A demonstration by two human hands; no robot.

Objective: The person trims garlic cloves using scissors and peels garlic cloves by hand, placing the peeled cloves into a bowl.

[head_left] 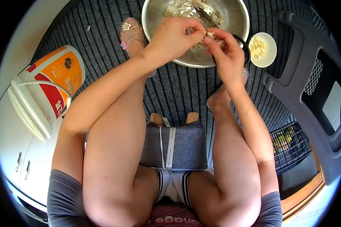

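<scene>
Above the steel basin [233,11], both my hands meet at a small piece of garlic with papery skin [210,34]. My left hand [176,36] pinches it from the left with thumb and forefinger. From the other side, my right hand [230,53] closes its fingertips on the same piece. Scissors [247,51] with black handles show around my right hand, and their blades extend over the basin; whether that hand bears their weight I cannot tell. Loose garlic skins [180,8] lie in the basin. Peeled garlic cloves [257,48] fill part of a white bowl [271,56] beside it.
A grey plastic stool [291,49] lies at the right, near a black crate [288,145]. At the left are an orange and white bucket [62,72] and a white cabinet [11,140]. Dark ribbed matting [178,90] covers the floor under my feet.
</scene>
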